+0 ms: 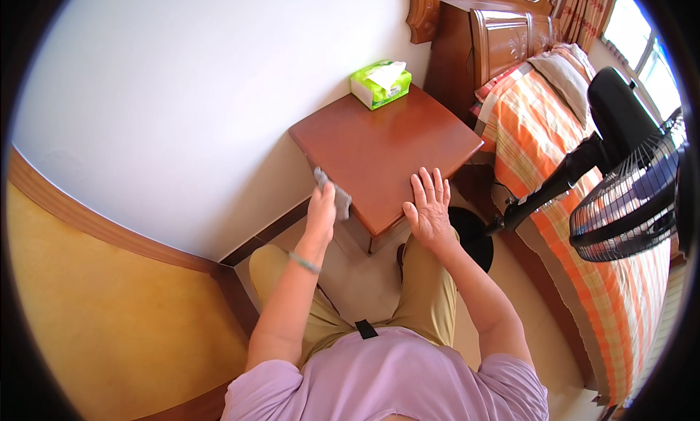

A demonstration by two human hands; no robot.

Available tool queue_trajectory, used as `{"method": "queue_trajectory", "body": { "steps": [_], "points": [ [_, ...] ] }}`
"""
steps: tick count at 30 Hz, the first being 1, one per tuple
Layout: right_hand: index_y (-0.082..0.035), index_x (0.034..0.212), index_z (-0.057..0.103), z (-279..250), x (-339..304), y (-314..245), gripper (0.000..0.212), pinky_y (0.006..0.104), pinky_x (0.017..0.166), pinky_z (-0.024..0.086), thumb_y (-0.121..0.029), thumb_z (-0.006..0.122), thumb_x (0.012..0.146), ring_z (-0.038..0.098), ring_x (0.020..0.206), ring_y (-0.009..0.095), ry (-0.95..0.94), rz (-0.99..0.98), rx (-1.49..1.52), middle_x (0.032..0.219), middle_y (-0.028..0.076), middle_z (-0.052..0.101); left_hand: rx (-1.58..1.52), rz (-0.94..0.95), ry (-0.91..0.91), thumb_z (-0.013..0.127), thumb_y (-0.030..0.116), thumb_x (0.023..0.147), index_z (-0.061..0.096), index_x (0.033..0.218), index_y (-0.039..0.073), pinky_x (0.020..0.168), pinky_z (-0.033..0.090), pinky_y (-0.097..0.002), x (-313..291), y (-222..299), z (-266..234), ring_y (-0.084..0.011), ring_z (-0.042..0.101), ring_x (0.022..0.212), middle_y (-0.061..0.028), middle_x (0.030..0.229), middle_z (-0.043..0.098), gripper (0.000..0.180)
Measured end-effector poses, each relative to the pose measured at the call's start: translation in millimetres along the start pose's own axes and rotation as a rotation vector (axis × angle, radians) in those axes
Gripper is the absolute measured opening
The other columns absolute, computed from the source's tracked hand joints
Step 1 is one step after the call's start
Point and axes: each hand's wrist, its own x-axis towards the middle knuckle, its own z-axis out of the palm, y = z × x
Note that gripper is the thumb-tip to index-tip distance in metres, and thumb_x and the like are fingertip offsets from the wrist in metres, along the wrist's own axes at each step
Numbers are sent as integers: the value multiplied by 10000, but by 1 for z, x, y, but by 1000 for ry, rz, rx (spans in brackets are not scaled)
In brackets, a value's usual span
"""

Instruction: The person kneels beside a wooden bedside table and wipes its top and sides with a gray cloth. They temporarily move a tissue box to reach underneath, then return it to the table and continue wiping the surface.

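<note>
My left hand (321, 211) is closed round a grey cloth (340, 201), part of which hangs beside the near left edge of a reddish-brown wooden table (386, 147). The cloth is slightly blurred. My right hand (430, 208), fingers stretched out and holding nothing, is at the table's near right edge; whether the palm rests on the wood I cannot tell. On the far corner of the tabletop stands a green tissue pack (380, 85) with a white tissue sticking out of its top.
A black standing fan (625, 195) with a round base (470, 238) rises on the right. Behind it is a bed with an orange-checked cover (576, 290) and a carved wooden headboard (510, 45). A white wall (197, 93) runs along the left, near a yellow panel (109, 304).
</note>
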Motion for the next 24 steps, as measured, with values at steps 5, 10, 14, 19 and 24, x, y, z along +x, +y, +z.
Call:
{"method": "queue_trajectory", "body": {
  "steps": [5,10,14,19,24],
  "points": [
    [-21,1421,459,0,-2,4,596,563,1179,158,-379,524,949,238,1454,405,7,-9,-11,1528,174,358,-851,-166,-378,484,412,1013,471,1389,10,1108,363,-500,-90,42,-4,-335,484,1287,-182,1370,534,551],
    [-18,1380,487,-8,-5,-2,580,530,1171,206,-335,616,912,290,1425,401,89,-14,135,1483,182,397,-1056,-244,-533,492,496,980,476,1401,-5,1154,313,-527,-128,76,11,-406,396,1376,-217,1443,476,655],
    [-23,1296,535,-63,-24,-69,600,480,1121,331,-297,749,807,426,1328,408,161,-236,633,1390,166,471,-1046,-285,-482,452,505,994,471,1411,11,1153,323,-511,-140,81,18,-382,400,1378,-215,1450,470,647],
    [-58,1195,616,-89,-39,-96,477,456,1062,398,-176,772,759,537,1219,303,6,-477,491,1209,97,604,-918,-379,-496,396,537,998,438,1436,29,1155,309,-534,-148,79,32,-363,409,1373,-205,1468,461,672],
    [-37,1040,698,-88,-50,-70,233,350,912,473,-63,734,811,623,1018,258,-162,-138,820,1021,90,673,-856,-487,-610,404,565,990,482,1400,70,1109,366,-538,-135,42,19,-367,475,1308,-162,1432,506,647]
  ]
}}
